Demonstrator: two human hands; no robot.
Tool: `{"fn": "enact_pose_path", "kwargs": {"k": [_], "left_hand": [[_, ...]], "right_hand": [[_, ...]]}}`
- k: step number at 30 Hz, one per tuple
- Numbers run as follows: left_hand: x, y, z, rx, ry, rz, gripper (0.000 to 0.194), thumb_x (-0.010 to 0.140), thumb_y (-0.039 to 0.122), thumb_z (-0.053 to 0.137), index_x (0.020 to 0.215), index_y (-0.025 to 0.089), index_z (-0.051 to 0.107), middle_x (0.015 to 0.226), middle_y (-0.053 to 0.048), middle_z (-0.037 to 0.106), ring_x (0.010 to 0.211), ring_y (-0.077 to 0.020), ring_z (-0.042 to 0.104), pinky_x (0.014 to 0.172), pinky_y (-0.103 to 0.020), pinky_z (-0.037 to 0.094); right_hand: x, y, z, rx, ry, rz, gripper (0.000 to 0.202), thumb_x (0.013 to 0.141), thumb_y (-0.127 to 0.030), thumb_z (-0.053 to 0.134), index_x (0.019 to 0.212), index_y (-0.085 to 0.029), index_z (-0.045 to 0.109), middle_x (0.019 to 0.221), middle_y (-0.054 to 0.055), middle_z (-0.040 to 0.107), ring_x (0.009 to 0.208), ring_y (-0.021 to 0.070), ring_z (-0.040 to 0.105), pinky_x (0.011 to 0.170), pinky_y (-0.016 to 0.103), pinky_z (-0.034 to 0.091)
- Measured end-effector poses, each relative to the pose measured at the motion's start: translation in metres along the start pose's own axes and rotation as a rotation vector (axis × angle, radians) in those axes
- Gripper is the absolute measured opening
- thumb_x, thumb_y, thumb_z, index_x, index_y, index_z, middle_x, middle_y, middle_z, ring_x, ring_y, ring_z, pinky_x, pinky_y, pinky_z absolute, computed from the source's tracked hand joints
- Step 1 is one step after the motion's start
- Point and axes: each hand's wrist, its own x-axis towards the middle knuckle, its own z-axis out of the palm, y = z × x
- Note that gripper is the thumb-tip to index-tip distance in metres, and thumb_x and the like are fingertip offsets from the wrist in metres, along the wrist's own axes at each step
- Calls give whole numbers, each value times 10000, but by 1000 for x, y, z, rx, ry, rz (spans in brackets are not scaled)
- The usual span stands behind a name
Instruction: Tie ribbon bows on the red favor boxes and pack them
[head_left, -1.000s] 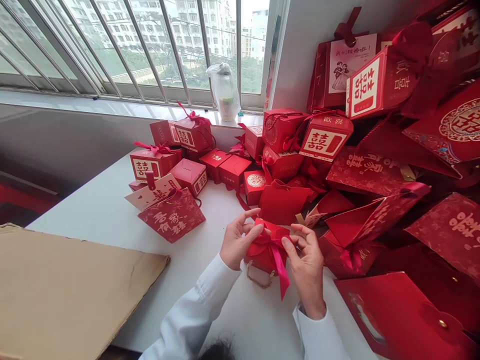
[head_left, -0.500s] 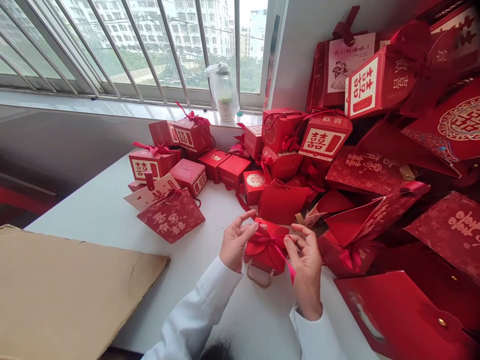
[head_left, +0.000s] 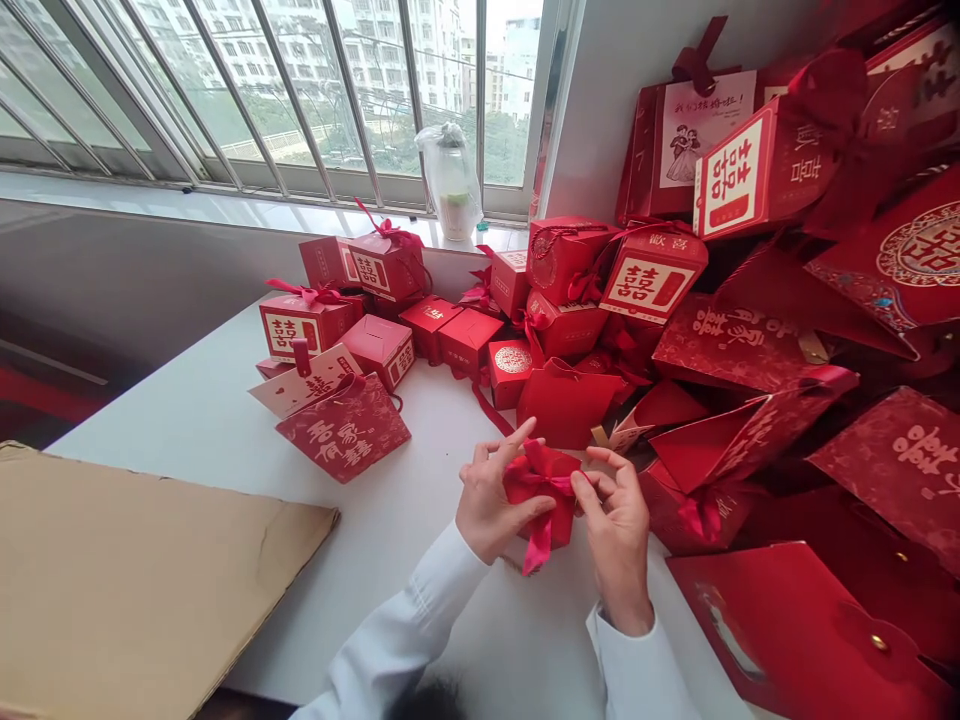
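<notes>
A small red gift box (head_left: 555, 528) stands on the white table in front of me, with a crimson ribbon (head_left: 537, 548) crossing its top. My left hand (head_left: 491, 498) is at the box's left side, its thumb laid over the ribbon and its index finger raised; its other fingertips are partly hidden. At the box's right edge, my right hand (head_left: 616, 525) pinches the ribbon between thumb and index finger, the other fingers loosely curled. One ribbon tail hangs down the box's near side. Part of a beige cord handle shows below my left hand.
Red boxes and bags (head_left: 705, 360) are heaped along the right and back. A patterned red bag (head_left: 345, 430) stands to the left. Cardboard (head_left: 157, 590) covers the near left corner. On the windowsill is a plastic-wrapped cup (head_left: 452, 190).
My left hand has shifted right, and its thumb now lies across the ribbon. A ribbon tail that hung by my right hand now hangs nearer the box's middle. My right hand keeps its pinch.
</notes>
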Motion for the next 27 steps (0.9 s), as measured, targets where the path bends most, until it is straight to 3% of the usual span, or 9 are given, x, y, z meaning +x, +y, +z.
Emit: {"fn": "enact_pose_path", "kwargs": {"k": [5,8,12,16,21,27], "left_hand": [[0,-5,-7,6,-77,45,748,632,230,792,1314,312,495,1224,-28,631,1097,-288,438,968,-424,324],[1,-6,-8,86,-120,106,542,605,252,812,1119,281,641,1240,-35,615,1118,-307,438,982,-434,286],[2,-8,-10,157,-142,154,379,589,284,825,942,252,689,1241,-45,608,1138,-322,436,969,-431,268],[2,-8,-11,175,-131,143,352,594,293,826,910,249,675,1250,-38,602,1140,-323,423,937,-433,267],[-1,-9,-8,190,-114,137,361,584,268,832,898,244,655,1219,-39,617,1152,-327,409,897,-429,288],[-4,-14,-7,200,-86,159,329,584,250,832,867,243,664,1282,-45,583,1158,-337,406,880,-440,304]], "right_hand": [[3,1,1,175,-23,71,370,770,-406,668,1046,-221,504,653,-48,580,561,107,503,538,221,392],[5,0,1,209,-27,93,381,752,-405,689,1033,-225,504,650,-53,584,556,101,478,536,216,381],[8,0,-3,183,2,65,372,744,-397,700,1013,-217,517,629,-59,568,523,91,443,528,219,371],[9,1,-13,121,13,-11,328,782,-397,666,1014,-213,525,681,-39,564,548,94,449,533,222,388],[6,1,-26,22,-150,-70,329,786,-335,671,1068,-231,537,864,3,560,765,137,543,673,251,450],[7,7,-19,30,-190,-44,294,780,-291,670,1043,-251,545,862,-14,547,789,131,535,677,233,446]]}}
